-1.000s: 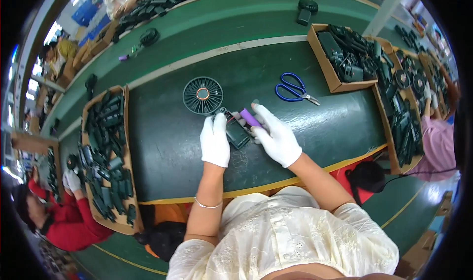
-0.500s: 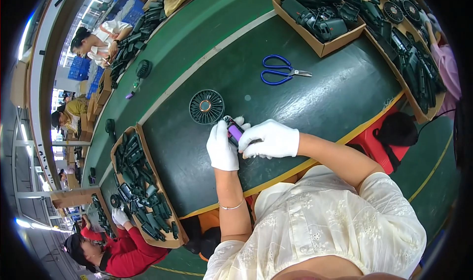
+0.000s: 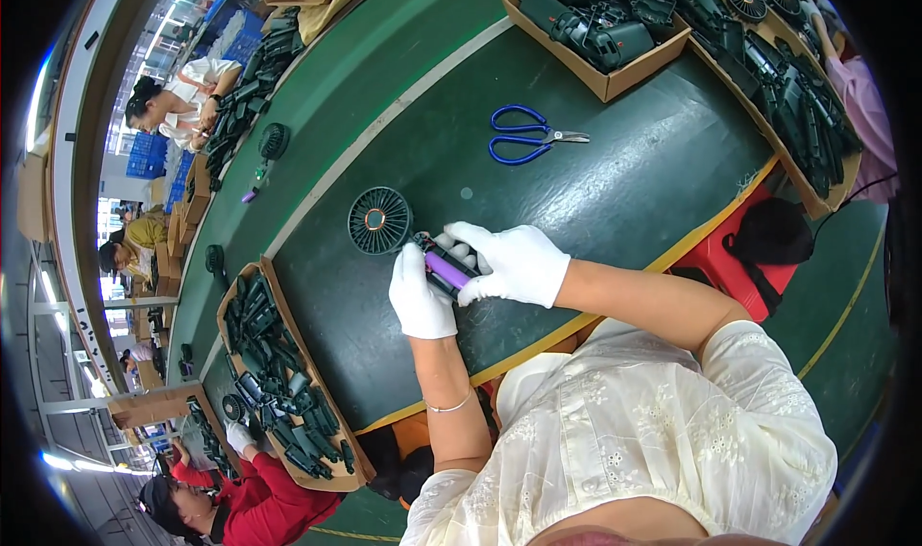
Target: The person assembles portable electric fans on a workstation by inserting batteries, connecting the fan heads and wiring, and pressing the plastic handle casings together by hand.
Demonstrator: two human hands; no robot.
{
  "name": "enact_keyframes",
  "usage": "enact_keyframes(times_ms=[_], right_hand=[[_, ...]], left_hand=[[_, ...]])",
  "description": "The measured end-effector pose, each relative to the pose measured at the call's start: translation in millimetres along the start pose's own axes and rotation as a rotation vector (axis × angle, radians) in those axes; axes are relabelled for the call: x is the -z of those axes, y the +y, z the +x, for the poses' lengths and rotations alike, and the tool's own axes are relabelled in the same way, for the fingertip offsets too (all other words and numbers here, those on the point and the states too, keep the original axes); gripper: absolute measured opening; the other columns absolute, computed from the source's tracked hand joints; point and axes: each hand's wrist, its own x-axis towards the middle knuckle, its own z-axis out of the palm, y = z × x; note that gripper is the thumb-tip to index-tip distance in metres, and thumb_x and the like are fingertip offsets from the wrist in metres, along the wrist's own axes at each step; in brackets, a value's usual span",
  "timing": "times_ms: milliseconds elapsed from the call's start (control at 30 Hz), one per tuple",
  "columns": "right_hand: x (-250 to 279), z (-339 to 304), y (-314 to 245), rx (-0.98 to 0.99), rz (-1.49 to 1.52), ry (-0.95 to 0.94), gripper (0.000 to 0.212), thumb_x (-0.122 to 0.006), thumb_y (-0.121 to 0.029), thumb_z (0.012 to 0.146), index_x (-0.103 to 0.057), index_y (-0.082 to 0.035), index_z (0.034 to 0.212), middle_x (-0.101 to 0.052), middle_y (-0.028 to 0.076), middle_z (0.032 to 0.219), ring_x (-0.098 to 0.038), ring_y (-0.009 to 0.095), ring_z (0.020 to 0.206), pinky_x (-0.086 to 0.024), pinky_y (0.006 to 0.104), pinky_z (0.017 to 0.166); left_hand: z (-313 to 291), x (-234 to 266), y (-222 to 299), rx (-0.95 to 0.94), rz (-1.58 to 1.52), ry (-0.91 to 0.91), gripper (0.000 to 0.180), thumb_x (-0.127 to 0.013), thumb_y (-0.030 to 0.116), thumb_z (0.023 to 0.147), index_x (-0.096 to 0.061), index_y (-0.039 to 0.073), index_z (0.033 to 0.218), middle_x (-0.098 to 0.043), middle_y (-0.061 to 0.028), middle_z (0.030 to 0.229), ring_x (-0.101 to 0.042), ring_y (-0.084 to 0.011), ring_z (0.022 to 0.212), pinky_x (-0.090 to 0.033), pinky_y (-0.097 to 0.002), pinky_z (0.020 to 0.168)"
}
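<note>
Battery [image 3: 448,269] on my feed, purple, lying lengthwise along the open dark handle [image 3: 442,284] between both hands! My left hand [image 3: 421,298] is clamped around the handle's left side; my right hand [image 3: 519,263] closes on the battery's lower end, thumb tucked there. Whether it's fully seated, I can't tell. Just beyond the left fingertips, there's the round fan head [image 3: 380,220]! Farther up the worktop [image 3: 653,171], blue-handled scissors [image 3: 521,146] lie near a parts-filled carton [image 3: 645,68].
</note>
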Motion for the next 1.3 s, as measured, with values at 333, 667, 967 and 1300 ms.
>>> enact_keyframes(times_ms=[333, 667, 967, 1300], right_hand=[[-2.2, 5.2, -12.8, -0.175, 0.151, -0.096, 0.058, -0.076, -0.041, 0.075, -0.058, -0.004, 0.117, -0.073, 0.015, 0.102, -0.070, 0.034, 0.096, -0.055, 0.0398, 0.085], [28.3, 12.9, -18.8, -0.414, 0.656, -0.308, 0.038, -0.071, -0.024, 0.085, -0.062, 0.001, 0.112, -0.068, 0.008, 0.085, -0.065, 0.016, 0.064, -0.053, 0.0309, 0.055], [27.2, 11.5, -13.1, -0.368, 0.682, -0.246, 0.031, -0.065, -0.024, 0.092, -0.062, 0.001, 0.110, -0.063, 0.005, 0.078, -0.059, 0.011, 0.052, -0.045, 0.0259, 0.040], [22.2, 13.0, -8.9, -0.366, 0.665, -0.244, 0.031, -0.062, -0.026, 0.094, -0.062, 0.001, 0.108, -0.065, 0.009, 0.077, -0.062, 0.014, 0.051, -0.048, 0.0280, 0.041]], left_hand=[[-8.5, -12.5, 5.5, -0.031, -0.099, -0.005, 0.029, -0.042, 0.024, 0.105, -0.051, 0.001, 0.121, -0.067, -0.0173, 0.103, -0.066, -0.0244, 0.081, -0.057, -0.0374, 0.073], [-10.1, -3.1, -2.1, -0.095, -0.159, -0.106, 0.035, -0.043, 0.024, 0.106, -0.047, -0.003, 0.129, -0.062, -0.0204, 0.119, -0.062, -0.0281, 0.107, -0.050, -0.0438, 0.096], [-14.7, -2.9, 11.3, -0.013, -0.168, -0.339, 0.051, -0.045, -0.001, 0.096, -0.034, -0.003, 0.145, -0.052, -0.0233, 0.139, -0.057, -0.0336, 0.123, -0.046, -0.0471, 0.105], [-11.8, 0.3, 4.0, -0.088, -0.143, -0.321, 0.049, -0.045, 0.001, 0.094, -0.038, -0.005, 0.142, -0.055, -0.0232, 0.134, -0.057, -0.0331, 0.122, -0.048, -0.0452, 0.103]])
